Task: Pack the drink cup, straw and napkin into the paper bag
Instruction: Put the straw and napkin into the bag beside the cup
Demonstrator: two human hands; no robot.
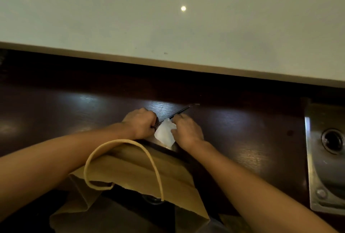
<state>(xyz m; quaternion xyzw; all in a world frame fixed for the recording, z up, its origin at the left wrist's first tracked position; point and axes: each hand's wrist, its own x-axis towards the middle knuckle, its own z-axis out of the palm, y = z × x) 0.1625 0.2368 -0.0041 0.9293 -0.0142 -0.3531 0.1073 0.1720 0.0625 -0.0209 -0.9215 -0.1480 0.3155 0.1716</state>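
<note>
A brown paper bag (141,173) with a tan loop handle stands open at the near edge of the dark wooden counter (56,109); something dark and round shows deep inside it. Just beyond the bag, my left hand (140,122) is closed around the lower end of a thin black straw (177,113) that slants up to the right. My right hand (186,130) pinches a white folded napkin (165,133) against the straw. The drink cup cannot be made out clearly.
A pale raised countertop (168,27) runs across the back, with ceiling lights reflected in it. A metal fitting with a round hole (330,150) is set into the counter at the right.
</note>
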